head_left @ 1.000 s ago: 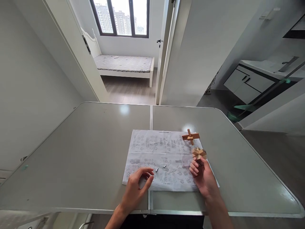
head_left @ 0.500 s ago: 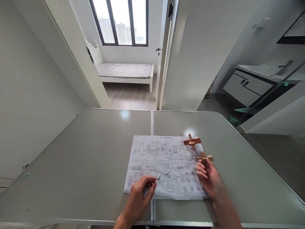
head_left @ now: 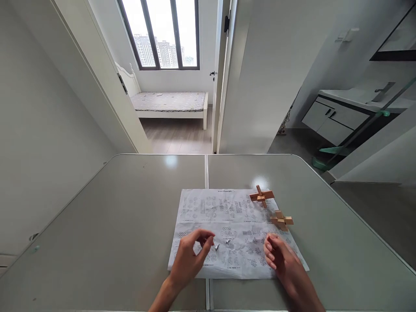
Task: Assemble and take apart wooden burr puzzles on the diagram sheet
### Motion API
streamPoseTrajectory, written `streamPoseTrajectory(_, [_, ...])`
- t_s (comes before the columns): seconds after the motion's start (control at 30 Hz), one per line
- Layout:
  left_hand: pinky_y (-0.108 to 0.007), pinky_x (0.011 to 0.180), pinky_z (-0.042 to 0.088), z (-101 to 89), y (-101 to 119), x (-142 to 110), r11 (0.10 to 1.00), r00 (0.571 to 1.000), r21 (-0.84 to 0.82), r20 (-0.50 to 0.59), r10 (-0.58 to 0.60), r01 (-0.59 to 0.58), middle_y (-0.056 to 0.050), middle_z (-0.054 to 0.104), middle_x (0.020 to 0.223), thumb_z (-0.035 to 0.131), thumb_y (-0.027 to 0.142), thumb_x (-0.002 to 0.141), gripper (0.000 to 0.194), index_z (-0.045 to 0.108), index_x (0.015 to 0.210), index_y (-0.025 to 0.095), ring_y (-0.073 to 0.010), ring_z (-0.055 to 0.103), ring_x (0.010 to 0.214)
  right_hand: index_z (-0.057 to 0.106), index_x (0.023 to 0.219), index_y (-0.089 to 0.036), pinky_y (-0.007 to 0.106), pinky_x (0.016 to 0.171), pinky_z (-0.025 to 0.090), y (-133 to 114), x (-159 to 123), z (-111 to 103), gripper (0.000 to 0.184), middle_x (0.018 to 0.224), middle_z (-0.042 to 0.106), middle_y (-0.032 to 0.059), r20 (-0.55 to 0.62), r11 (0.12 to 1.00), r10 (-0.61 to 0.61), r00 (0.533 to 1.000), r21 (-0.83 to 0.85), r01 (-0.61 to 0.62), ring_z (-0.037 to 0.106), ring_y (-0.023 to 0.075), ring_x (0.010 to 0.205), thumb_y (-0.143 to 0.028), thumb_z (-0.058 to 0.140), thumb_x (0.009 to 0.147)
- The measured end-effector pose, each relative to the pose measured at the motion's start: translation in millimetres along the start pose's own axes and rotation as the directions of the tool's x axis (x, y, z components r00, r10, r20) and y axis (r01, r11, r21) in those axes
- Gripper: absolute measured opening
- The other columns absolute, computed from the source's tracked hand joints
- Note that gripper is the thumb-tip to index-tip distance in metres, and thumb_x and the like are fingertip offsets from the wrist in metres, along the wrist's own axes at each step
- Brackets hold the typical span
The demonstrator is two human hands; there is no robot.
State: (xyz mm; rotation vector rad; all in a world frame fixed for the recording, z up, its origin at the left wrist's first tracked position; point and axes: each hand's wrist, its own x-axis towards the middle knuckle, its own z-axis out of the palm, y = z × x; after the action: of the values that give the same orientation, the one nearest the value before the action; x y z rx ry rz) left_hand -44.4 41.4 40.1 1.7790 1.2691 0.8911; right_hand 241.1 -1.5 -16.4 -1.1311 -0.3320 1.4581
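"Head view, left side first. What is the finding on the left hand?"

"Fingers loosely bent, thumb and forefinger close together, over the left part of the printed sheet. Whether anything is pinched there cannot be told. Posture much as it was 1 second earlier."

"Objects beside it?"

"2 small metal pieces. The nearer metal piece lies just right of the fingertips; the farther metal piece lies a little to the right and farther off. Both are on the sheet, which spans the seam of the table."

"Continue right."

"1 dark wooden cross, at the far right corner of the sheet. Nearer and slightly right, 1 pale wooden cross, at the sheet's right edge."

"Any change?"

"Yes. The right hand had the pale wooden cross in its fingertips 0.5 seconds ago. Now the fingers are curled but released, near side of the cross and apart from it."

"Significance?"

"In my judgement, the setting-down is complete and the right hand is unburdened."

"Containers?"

"None noted among the handled items. Far right, beyond the table, 1 white cabinet with its doors closed; contents hidden."
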Motion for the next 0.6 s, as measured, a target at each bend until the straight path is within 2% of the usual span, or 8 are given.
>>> streamPoseTrajectory(0.07, [-0.026,0.073,0.054,-6.7,-5,27,0.996,0.998,0.05,0.02,0.067,-0.067,-0.002,0.075,0.08,0.059,0.04,0.102,0.024,0.074,0.096,0.022,-0.016,0.067,0.07,0.063,0.088,-0.022,0.022,0.045,0.049,9,-8,8,0.036,0.069,0.056,-0.0027,0.004,0.982,-0.09,0.996,-0.168,0.089,0.049,0.012,0.054,-0.052,0.083,0.084])
streamPoseTrajectory(0.13, [-0.024,0.064,0.047,-15.2,-17,58,0.991,0.994,0.086,0.029,0.103,-0.105,0.001,0.069,0.071,0.061,0.04,0.099,0.025,0.073,0.089,0.021,-0.0137,0.058,0.063,0.063,0.087,-0.022,0.026,0.05,0.05,15,-14,16,0.041,0.066,0.057,-0.0021,0.023,0.929,-0.164,0.986,-0.333,0.162,0.052,0.0142,0.053,-0.06,0.078,0.086])
streamPoseTrajectory(0.23, [-0.023,0.056,0.036,-30.9,-41,104,0.989,0.994,0.105,-0.024,0.104,-0.101,0.006,0.049,0.055,0.065,0.043,0.093,0.032,0.066,0.072,0.02,-0.0106,0.039,0.053,0.064,0.086,-0.022,0.028,0.05,0.048,23,-21,26,0.046,0.064,0.056,-0.0016,0.031,0.84,-0.254,0.967,-0.488,0.237,0.053,0.017,0.053,-0.068,0.069,0.09])
streamPoseTrajectory(0.33, [-0.023,0.055,0.03,-46.9,-62,136,0.993,0.993,0.092,-0.079,0.086,-0.079,0.008,0.037,0.054,0.07,0.048,0.085,0.039,0.056,0.062,0.02,-0.0098,0.029,0.053,0.064,0.086,-0.023,0.03,0.05,0.046,28,-25,32,0.05,0.061,0.055,-0.0019,0.03,0.721,-0.337,0.941,-0.635,0.278,0.052,0.0189,0.052,-0.073,0.06,0.092])
streamPoseTrajectory(0.47, [-0.023,0.053,0.026,-61.5,-77,151,0.999,0.992,0.019,-0.121,0.036,-0.034,0.007,0.035,0.057,0.067,0.052,0.085,0.045,0.047,0.06,0.02,-0.0094,0.03,0.054,0.065,0.083,-0.024,0.031,0.055,0.047,31,-27,36,0.052,0.06,0.057,-0.0007,0.111,0.533,-0.411,0.905,-0.776,0.338,0.056,0.0216,0.055,-0.073,0.053,0.095])
streamPoseTrajectory(0.53, [-0.023,0.053,0.027,-65.3,-80,151,1.0,0.99,-0.028,-0.143,0.009,-0.013,0.007,0.035,0.059,0.064,0.053,0.086,0.046,0.044,0.061,0.021,-0.0095,0.031,0.055,0.066,0.081,-0.024,0.031,0.057,0.047,31,-26,36,0.051,0.061,0.057,-0.0002,0.143,0.494,-0.429,0.892,-0.79,0.364,0.056,0.0216,0.056,-0.071,0.053,0.096])
streamPoseTrajectory(0.6, [-0.023,0.053,0.028,-67.4,-81,150,0.997,0.987,-0.074,-0.159,-0.014,0.002,0.007,0.034,0.06,0.064,0.053,0.086,0.046,0.043,0.062,0.021,-0.0095,0.031,0.056,0.066,0.081,-0.023,0.031,0.057,0.046,31,-25,36,0.05,0.062,0.057,-0.0002,0.146,0.492,-0.427,0.892,-0.791,0.365,0.055,0.0211,0.055,-0.07,0.054,0.096])
